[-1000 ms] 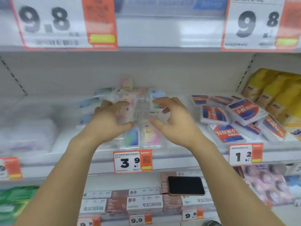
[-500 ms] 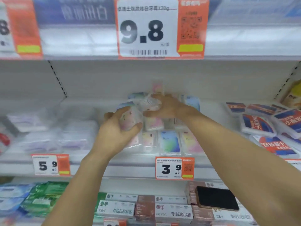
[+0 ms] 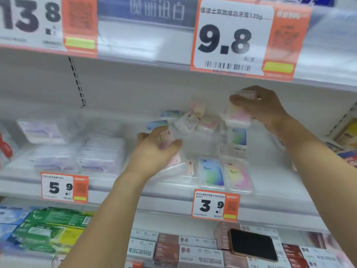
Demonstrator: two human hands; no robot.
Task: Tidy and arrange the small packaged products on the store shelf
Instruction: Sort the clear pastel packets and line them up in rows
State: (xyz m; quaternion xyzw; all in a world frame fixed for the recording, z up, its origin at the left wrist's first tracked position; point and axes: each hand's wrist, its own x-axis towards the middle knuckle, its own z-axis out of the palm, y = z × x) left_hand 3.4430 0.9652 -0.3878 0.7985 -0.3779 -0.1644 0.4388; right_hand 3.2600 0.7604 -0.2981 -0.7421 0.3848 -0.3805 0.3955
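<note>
While the far left of the shelf (image 3: 173, 192) holds clear-wrapped pale purple packs (image 3: 100, 153) lying flat above the 5.9 tag (image 3: 64, 187), the work is further right, w/ the pastel floss-type packs (image 3: 212, 173). Left hand (image 3: 154, 151) is palm-down, curled round one pinkish clear pack (image 3: 166, 140), thumb on its right edge & fingers over the far side; it looks gripped, tho blur makes the contact hard to read. Just right of it, at the front, two packs stand neat side by side above the 3.9 tag (image 3: 215, 206): a blue-green one and a yellow-pink one (image 3: 239, 176). Behind them the loose pile (image 3: 193, 120) is a jumble, packs tilted at odd angles, one showing its barcode back. Right hand (image 3: 258, 107) is raised near the back wall, clamped on a small stack of pink packs (image 3: 237, 115), approx two or three, count not clear.

Risks, as I judge: stack in right hand is slick clear plastic, so a loose pinch could let the bottom pack slide out & drop into the pile, knocking more askew. Left wrist sits close over the front row; pulling back low could sweep those upright packs off the lip. A black phone (image 3: 253, 244) lies on boxes on the shelf below, right under any fall.
</note>
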